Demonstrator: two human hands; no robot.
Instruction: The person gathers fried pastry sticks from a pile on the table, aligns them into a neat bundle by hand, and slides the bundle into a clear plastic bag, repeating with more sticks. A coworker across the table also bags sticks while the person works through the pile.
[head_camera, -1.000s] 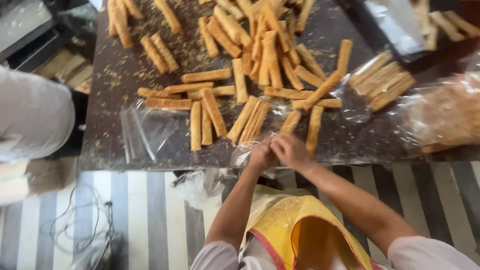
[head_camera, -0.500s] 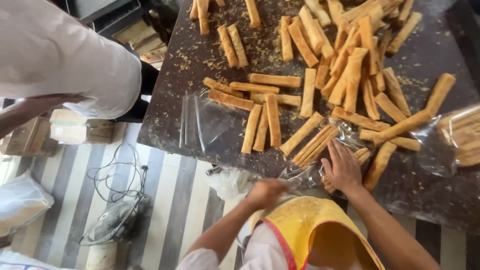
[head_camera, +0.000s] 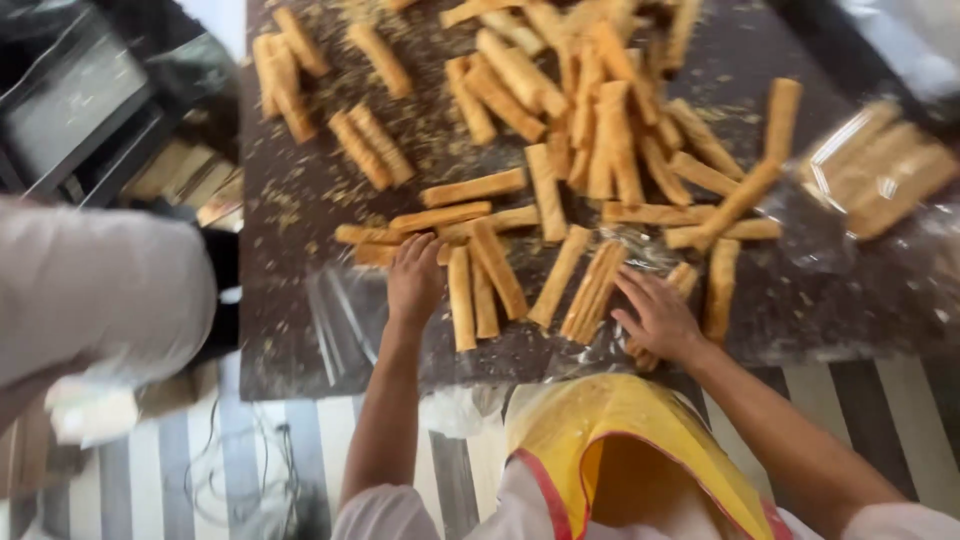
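golden fried pastry sticks (head_camera: 560, 275) scattered flat on dark table, clear plastic bag (head_camera: 345, 315) near edge, prob. empty

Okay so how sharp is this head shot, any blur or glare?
Head view: soft all over with motion blur; the left hand and right hand lack crisp edges, the sticks smear slightly. Pale glare streaks the clear bag; the top right corner washes out. Lighting is even, with no hard shadows.
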